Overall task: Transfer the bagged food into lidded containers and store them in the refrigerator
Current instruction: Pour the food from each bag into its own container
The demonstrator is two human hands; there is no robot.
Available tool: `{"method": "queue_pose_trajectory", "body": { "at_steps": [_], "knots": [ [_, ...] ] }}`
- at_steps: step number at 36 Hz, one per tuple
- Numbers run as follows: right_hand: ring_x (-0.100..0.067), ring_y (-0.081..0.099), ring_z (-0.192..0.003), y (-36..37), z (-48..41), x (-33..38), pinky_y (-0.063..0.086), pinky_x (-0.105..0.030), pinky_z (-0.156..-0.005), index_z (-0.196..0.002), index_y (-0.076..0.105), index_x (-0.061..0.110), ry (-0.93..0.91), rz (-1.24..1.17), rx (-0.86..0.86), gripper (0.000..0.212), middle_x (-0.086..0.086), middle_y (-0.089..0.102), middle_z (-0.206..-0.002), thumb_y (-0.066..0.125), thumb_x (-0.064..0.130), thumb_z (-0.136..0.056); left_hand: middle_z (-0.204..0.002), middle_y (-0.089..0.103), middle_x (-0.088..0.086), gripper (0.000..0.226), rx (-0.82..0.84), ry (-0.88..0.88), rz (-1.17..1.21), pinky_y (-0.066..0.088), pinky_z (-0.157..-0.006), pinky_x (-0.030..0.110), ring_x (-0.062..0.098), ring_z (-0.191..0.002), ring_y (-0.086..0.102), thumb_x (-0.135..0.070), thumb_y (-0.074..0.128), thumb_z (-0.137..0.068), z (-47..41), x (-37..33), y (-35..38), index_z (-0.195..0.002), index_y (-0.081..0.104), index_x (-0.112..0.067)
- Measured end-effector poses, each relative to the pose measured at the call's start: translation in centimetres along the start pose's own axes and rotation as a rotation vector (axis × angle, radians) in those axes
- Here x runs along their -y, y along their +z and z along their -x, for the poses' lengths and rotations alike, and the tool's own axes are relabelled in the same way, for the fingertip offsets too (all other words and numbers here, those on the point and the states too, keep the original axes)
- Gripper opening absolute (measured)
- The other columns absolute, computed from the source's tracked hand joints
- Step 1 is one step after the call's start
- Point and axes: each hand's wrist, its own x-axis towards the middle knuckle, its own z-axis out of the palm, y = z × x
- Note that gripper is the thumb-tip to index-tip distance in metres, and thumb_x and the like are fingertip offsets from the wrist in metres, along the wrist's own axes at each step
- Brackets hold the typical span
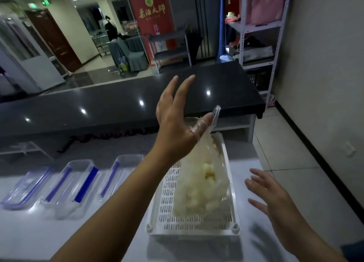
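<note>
A clear plastic bag (199, 192) of pale yellowish food pieces leans in a white perforated basket (167, 202) on the white table. My left hand (173, 115) is raised over the far end of the basket with its fingers straight and spread. Its thumb lies under the bag's top edge, which drapes over it. My right hand (269, 194) hovers to the right of the basket, fingers spread, touching nothing. Three clear containers with blue clips (76, 186) lie in a row on the table to the left.
A long black counter (118, 104) runs across behind the table. A metal shelf rack (260, 35) with bags stands at the back right by the wall. A tiled floor aisle (285, 143) passes on the right.
</note>
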Motion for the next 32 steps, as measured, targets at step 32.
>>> {"method": "queue_pose_trajectory", "body": {
  "at_steps": [32],
  "knots": [
    [-0.032,0.069,-0.11,5.4,-3.1,-1.6,0.055,-0.056,-0.089,-0.118,0.071,0.027,0.125,-0.38,0.37,0.044,-0.009,0.071,-0.123,0.072,0.018,-0.074,-0.162,0.022,0.015,0.07,-0.241,-0.129,-0.613,0.019,-0.119,0.058,0.031,-0.149,0.018,-0.041,0.069,-0.083,5.0,9.4,-13.1,-0.148,0.045,-0.026]
  ]
}}
